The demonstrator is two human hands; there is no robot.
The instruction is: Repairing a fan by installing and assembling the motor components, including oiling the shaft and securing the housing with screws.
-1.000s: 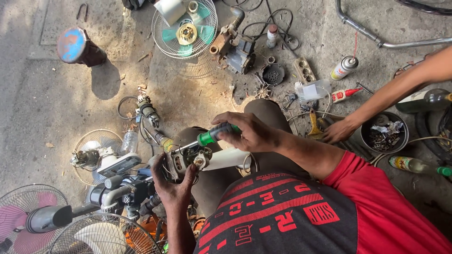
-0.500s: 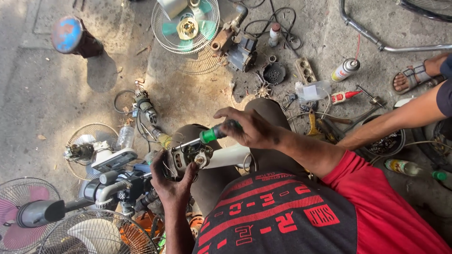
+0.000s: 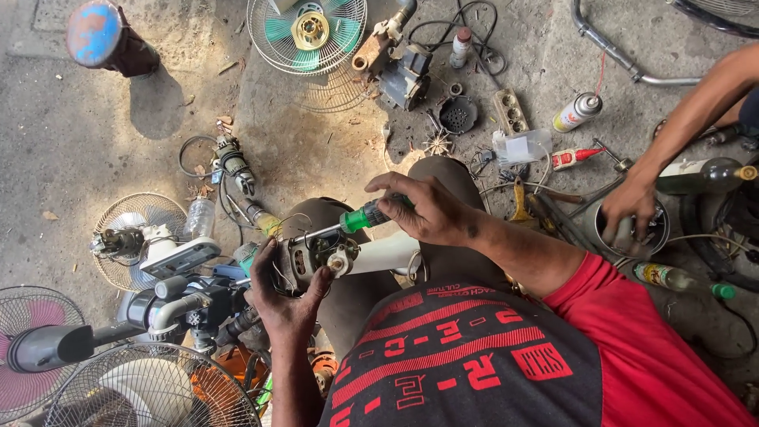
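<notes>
My left hand (image 3: 283, 300) grips a small fan motor (image 3: 315, 255) with a white housing (image 3: 387, 253), held over my knees. My right hand (image 3: 423, 207) is closed around a green-handled screwdriver (image 3: 360, 217), whose shaft slants down-left with its tip at the top of the motor. I wear a red and black shirt (image 3: 474, 356). Another person's hand (image 3: 628, 207) at the right reaches into a round metal tin (image 3: 660, 229) of small parts.
Dismantled fans lie around: a green-bladed fan in a wire guard (image 3: 307, 32) at the top, a small fan (image 3: 134, 237) at the left, two grilles (image 3: 118, 387) at the bottom left. Spray cans (image 3: 577, 111), bottles (image 3: 680, 278), pliers and cables litter the concrete floor at the right.
The other person's arm has swung in from the right and its hand now rests in the metal tin. My hands keep the motor and screwdriver in much the same place.
</notes>
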